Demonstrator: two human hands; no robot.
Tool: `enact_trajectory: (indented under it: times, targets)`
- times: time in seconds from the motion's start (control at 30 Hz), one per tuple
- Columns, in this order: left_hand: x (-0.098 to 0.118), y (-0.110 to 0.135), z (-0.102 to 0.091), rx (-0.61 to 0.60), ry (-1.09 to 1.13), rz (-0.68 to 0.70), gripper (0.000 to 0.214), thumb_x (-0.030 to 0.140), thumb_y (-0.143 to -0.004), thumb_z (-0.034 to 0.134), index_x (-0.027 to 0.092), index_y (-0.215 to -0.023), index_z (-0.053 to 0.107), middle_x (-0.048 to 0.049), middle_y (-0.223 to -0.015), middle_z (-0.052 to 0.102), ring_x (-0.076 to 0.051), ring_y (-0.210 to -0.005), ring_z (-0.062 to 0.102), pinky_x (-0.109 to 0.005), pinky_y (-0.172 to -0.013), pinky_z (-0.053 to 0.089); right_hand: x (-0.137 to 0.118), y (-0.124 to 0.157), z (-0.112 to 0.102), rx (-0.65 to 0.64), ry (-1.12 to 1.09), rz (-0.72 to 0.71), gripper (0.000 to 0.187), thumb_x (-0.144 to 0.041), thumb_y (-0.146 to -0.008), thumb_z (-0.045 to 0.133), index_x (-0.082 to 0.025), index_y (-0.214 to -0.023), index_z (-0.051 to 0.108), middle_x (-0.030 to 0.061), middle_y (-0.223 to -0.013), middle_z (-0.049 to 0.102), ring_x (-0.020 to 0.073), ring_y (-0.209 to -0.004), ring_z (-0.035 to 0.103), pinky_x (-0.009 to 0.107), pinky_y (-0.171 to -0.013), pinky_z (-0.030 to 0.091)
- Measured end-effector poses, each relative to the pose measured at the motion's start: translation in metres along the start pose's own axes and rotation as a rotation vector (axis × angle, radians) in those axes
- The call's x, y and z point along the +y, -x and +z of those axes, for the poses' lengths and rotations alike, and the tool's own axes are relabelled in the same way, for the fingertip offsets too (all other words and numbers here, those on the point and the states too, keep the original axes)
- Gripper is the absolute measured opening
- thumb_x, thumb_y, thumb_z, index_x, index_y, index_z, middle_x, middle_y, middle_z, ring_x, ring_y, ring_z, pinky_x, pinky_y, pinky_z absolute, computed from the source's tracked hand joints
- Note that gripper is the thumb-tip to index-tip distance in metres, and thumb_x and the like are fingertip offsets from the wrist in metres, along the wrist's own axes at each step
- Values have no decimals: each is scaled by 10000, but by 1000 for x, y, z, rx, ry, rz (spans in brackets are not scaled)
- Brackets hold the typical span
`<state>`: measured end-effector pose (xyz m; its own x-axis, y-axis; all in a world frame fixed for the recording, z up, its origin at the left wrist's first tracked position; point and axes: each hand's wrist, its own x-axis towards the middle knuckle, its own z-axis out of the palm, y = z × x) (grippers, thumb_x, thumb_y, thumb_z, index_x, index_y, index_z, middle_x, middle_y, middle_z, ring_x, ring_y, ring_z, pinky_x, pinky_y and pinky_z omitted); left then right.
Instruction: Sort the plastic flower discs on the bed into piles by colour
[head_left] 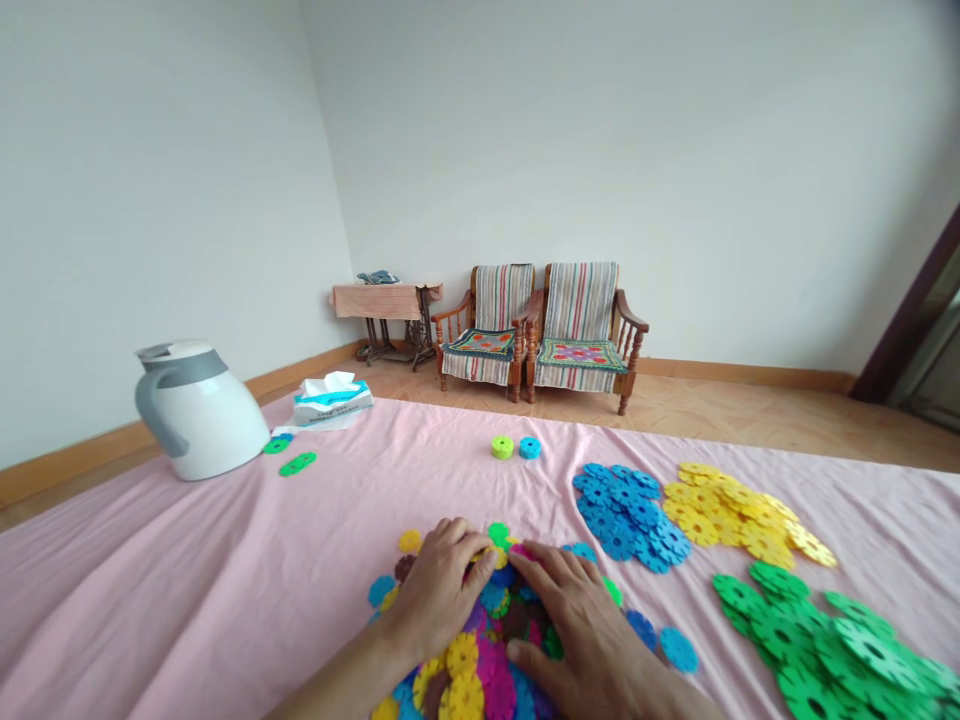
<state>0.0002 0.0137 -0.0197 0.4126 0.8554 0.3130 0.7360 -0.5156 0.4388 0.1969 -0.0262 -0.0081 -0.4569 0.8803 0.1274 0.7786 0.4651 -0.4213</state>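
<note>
On the pink cloth (225,590) I have a heap of mixed notched discs (491,670) at the bottom centre, running out of the lower edge. At the left of the frame stands a white jug (217,425) with a grey handle; right of it sit a tissue box (332,402) and a few loose green discs (298,464). Near the centre are a lime stack (502,447) and a light-blue stack (529,447), side by side. A blue pile (628,515) lies right of centre, a yellow pile (739,510) just beyond it, and a green pile (832,640) at the lower right. Two armchairs (581,350) and a draped stand (379,302) are well back, on the floor.

What blocks my view is the hands and forearms over the heap. The discs are round, so I read no long axis in them; many lie with flat faces up, others tilt. The heap's own axis I can't judge, its near end being cut off.

My left hand (439,580) is palm down on the heap's left side, fingers bunched; I can't tell whether its grip pinches a disc. My right hand (574,610) lies opposite, its grip spread, thumb well away from the fingers, fingertips by a magenta disc (520,551).
</note>
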Motion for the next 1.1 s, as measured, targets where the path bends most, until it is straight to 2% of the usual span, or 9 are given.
enact_trajectory:
  times: [0.13, 0.27, 0.37, 0.47, 0.57, 0.77, 0.87, 0.97, 1.1]
  targets:
    - [5, 0, -4, 2, 52, -15, 333, 365, -942, 366, 202, -836, 636, -48, -842, 617, -190, -869, 558, -315, -799, 447, 3, 11, -2, -12, -1, -98, 637, -541, -759, 558, -213, -1301, 497, 129, -1316, 526, 322, -1173, 502, 504, -959, 408]
    - [3, -1, 0, 93, 45, -36, 291, 381, -924, 404, 204, -993, 625, -66, -977, 637, -207, -960, 566, -346, -868, 450, 19, 16, 4, 248, 48, -64, 487, -455, -826, 526, -194, -1236, 551, 126, -1252, 581, 265, -1117, 559, 403, -903, 480]
    - [-2, -1, 5, 93, 30, -1, 322, 397, -905, 445, 217, -1125, 595, -68, -1122, 621, -220, -1076, 537, -377, -950, 424, 37, 15, 12, 371, 116, 49, 474, -477, -837, 509, -186, -1206, 570, 130, -1221, 601, 274, -1099, 570, 425, -898, 480]
    - [-5, 0, 8, 28, 30, 54, 388, 424, -897, 453, 238, -1223, 549, -68, -1222, 586, -231, -1150, 502, -407, -1002, 392, 48, 13, 18, 335, 156, 105, 548, -545, -833, 478, -160, -1212, 567, 142, -1236, 593, 298, -1129, 548, 466, -926, 460]
    - [-2, 1, 7, -69, 44, 103, 409, 440, -897, 449, 255, -1251, 535, -70, -1272, 556, -239, -1194, 468, -432, -1029, 359, 47, 15, 22, 289, 146, 87, 565, -541, -836, 469, -147, -1231, 552, 146, -1256, 578, 296, -1144, 540, 453, -928, 468]
    - [7, 1, -6, -170, 199, 169, 332, 387, -865, 529, 234, -1147, 616, -83, -1125, 633, -230, -1084, 529, -385, -959, 407, 30, 18, 20, 262, -89, 11, 442, -376, -818, 538, -184, -1217, 534, 96, -1158, 637, 222, -1053, 603, 336, -884, 509]
    - [7, 0, -10, -178, 245, 152, 240, 294, -830, 578, 228, -1049, 652, -66, -1023, 660, -211, -999, 563, -350, -909, 434, 30, 15, 15, 265, -222, 49, 327, -341, -854, 485, -215, -1144, 568, 61, -1058, 673, 189, -956, 639, 291, -808, 529]
    - [5, 1, -9, -155, 252, 127, 132, 218, -814, 569, 215, -905, 665, -45, -906, 666, -186, -908, 582, -318, -859, 452, 42, 11, 15, 354, -194, 147, 254, -279, -875, 423, -207, -1020, 618, 57, -946, 684, 192, -881, 643, 308, -766, 520]
    - [-1, 1, -3, -81, 262, 110, 133, 212, -842, 525, 206, -860, 656, -44, -876, 663, -178, -890, 584, -309, -841, 457, 63, 5, 19, 382, -43, 142, 294, -178, -786, 475, -181, -1040, 624, 86, -998, 651, 228, -956, 606, 352, -834, 478]
